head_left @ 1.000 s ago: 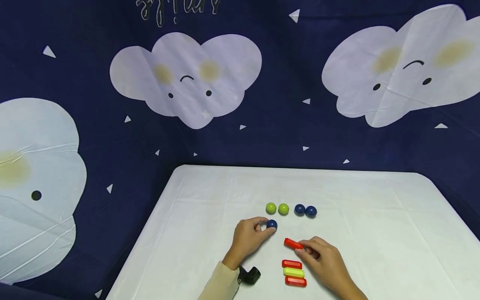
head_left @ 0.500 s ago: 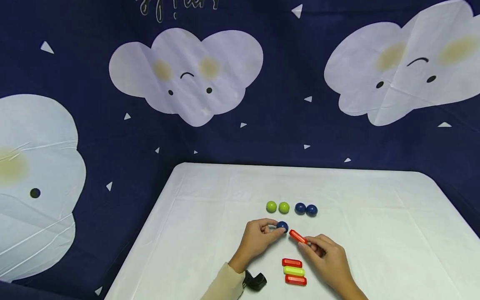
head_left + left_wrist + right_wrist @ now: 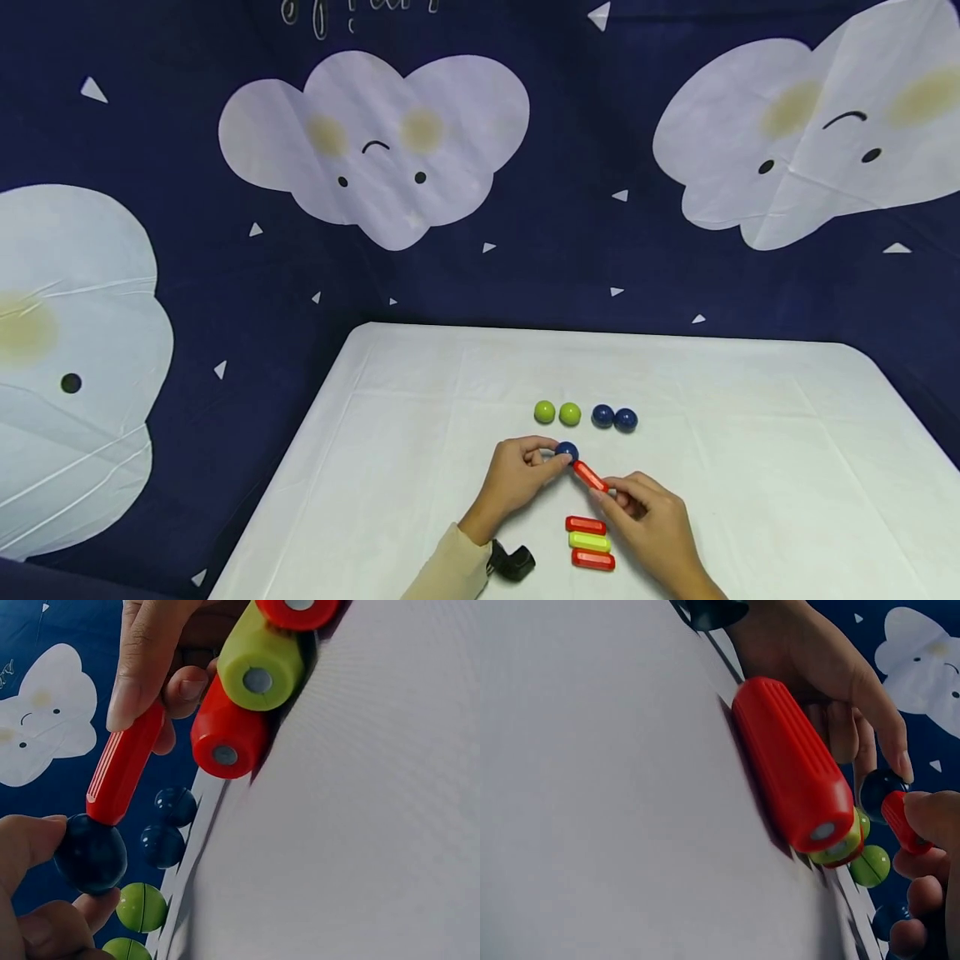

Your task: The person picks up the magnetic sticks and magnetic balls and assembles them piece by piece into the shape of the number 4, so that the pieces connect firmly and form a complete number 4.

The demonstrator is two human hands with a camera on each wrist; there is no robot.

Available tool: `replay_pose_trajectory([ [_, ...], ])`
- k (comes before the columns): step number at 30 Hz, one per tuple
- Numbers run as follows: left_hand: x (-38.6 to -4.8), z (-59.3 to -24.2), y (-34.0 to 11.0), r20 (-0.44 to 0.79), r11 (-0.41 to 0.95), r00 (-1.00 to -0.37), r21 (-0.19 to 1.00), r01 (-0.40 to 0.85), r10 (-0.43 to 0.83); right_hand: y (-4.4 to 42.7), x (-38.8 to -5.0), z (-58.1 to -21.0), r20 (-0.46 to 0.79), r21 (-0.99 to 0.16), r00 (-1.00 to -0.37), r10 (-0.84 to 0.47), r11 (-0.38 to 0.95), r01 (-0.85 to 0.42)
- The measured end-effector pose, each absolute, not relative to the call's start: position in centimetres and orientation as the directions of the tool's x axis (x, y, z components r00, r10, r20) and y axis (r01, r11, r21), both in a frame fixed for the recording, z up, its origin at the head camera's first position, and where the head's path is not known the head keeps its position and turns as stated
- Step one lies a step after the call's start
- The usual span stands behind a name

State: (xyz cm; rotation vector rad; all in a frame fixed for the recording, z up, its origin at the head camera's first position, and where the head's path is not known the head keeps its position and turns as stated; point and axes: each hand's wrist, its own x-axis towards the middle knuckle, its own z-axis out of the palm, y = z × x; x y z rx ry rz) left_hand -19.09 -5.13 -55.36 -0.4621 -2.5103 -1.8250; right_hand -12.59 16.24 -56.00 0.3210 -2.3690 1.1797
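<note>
My left hand [image 3: 516,477] pinches a dark blue ball [image 3: 567,452] between thumb and fingers. In my right hand [image 3: 654,518] is a red magnetic rod [image 3: 590,476], gripped near its lower end. The rod's far end touches the blue ball, as the left wrist view shows at the contact between ball [image 3: 91,855] and rod [image 3: 124,771]. Below the hands lie a red rod [image 3: 586,525], a yellow-green rod [image 3: 589,542] and another red rod [image 3: 593,560], side by side. Round grey metal discs show in their ends in the left wrist view.
Beyond the hands, two green balls [image 3: 557,413] and two blue balls [image 3: 614,417] stand in a row on the white table [image 3: 420,392]. A black wrist camera [image 3: 513,563] sits at the left sleeve. Behind the table hangs a dark blue cloth [image 3: 555,275] with clouds.
My left hand has moved right with the blue ball. The red rod in my right hand has tilted more steeply, and its end has come from apart to touching the ball.
</note>
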Motion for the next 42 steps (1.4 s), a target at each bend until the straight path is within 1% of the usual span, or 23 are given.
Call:
replay_pose_trajectory([
  [6, -19.0, -55.4, -5.2, 0.172, 0.221, -0.957, 0.949, 0.225, 0.234, 15.4, -12.2, -56.0, 0.476, -0.687, -0.879, 0.003, 0.625, -0.371],
  [10, -19.0, -55.3, -5.0, 0.158, 0.170, -0.958, 0.965, 0.202, 0.238, 14.7, -11.7, -55.8, 0.434, -0.720, -0.901, 0.022, 0.610, -0.332],
  [16, -18.9, -55.3, -4.6, 0.145, 0.163, -0.961, 0.969, 0.187, 0.236, 13.9, -11.2, -55.4, 0.328, -0.802, -0.937, 0.119, 0.559, -0.210],
  [21, -18.7, -55.1, -4.4, 0.146, 0.179, -0.962, 0.966, 0.189, 0.229, 13.9, -11.2, -54.9, 0.290, -0.840, -0.936, 0.201, 0.521, -0.148],
  [24, -18.4, -54.9, -4.3, 0.123, 0.197, -0.968, 0.966, 0.168, 0.220, 13.9, -11.2, -54.7, 0.268, -0.859, -0.935, 0.232, 0.496, -0.123],
  [26, -18.1, -54.6, -4.1, 0.102, 0.189, -0.970, 0.971, 0.145, 0.222, 13.9, -11.3, -54.6, 0.256, -0.874, -0.935, 0.247, 0.473, -0.115],
  [30, -17.3, -54.4, -3.5, 0.068, 0.122, -0.966, 0.987, 0.101, 0.250, 13.9, -11.2, -54.7, 0.249, -0.893, -0.935, 0.252, 0.433, -0.121],
  [35, -16.7, -54.6, -3.0, 0.064, 0.084, -0.960, 0.992, 0.090, 0.272, 13.5, -11.0, -54.9, 0.270, -0.890, -0.933, 0.237, 0.431, -0.148],
  [38, -16.6, -54.6, -2.9, 0.058, 0.119, -0.966, 0.989, 0.090, 0.251, 13.2, -11.0, -55.0, 0.309, -0.861, -0.924, 0.224, 0.478, -0.172],
  [42, -16.7, -54.3, -3.1, 0.008, 0.238, -0.973, 0.969, 0.064, 0.231, 13.1, -10.9, -55.2, 0.343, -0.800, -0.925, 0.164, 0.567, -0.196],
])
